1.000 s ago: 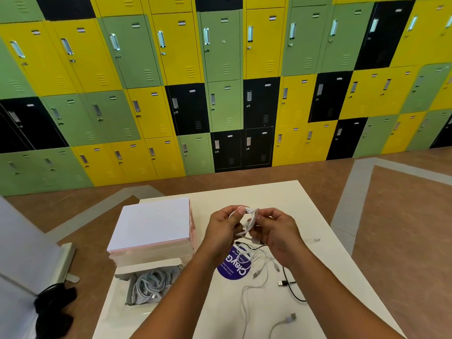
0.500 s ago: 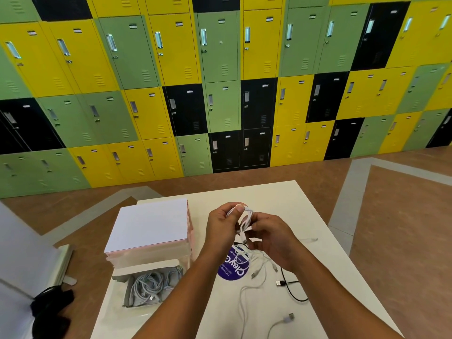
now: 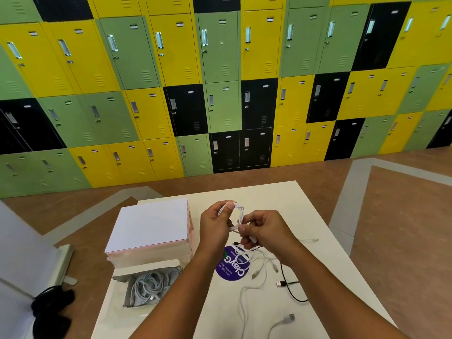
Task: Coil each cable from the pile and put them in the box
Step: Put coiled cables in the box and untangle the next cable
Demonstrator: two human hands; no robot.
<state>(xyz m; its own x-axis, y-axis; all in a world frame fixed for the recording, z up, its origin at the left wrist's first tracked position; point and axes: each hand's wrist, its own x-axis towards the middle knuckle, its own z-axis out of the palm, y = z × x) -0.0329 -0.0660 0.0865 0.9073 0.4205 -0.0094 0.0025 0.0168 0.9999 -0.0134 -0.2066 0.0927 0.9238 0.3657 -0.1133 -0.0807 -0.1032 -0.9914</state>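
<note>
Above the white table [image 3: 305, 216], my left hand [image 3: 215, 226] grips a small white cable coil [image 3: 238, 214] by its left side. My right hand [image 3: 263, 231] pinches the free end of the same cable beside the coil's lower right. Under my hands lies the pile of loose cables [image 3: 261, 267], white ones and one black cable [image 3: 291, 287]. The open box [image 3: 146, 267] at the table's front left holds several coiled white cables [image 3: 149, 287]; my left forearm covers its right edge.
A white lid [image 3: 149, 226] sits on a pink-edged stack behind the box. A round purple sticker [image 3: 232, 265] lies under the pile. A white USB plug [image 3: 291, 316] lies near the front edge. Dark objects [image 3: 51, 307] lie on the floor at left.
The coil has opened into a rounder loop in my left hand. My right hand has dropped slightly, now holding the cable's end below the loop. The view has shifted a little.
</note>
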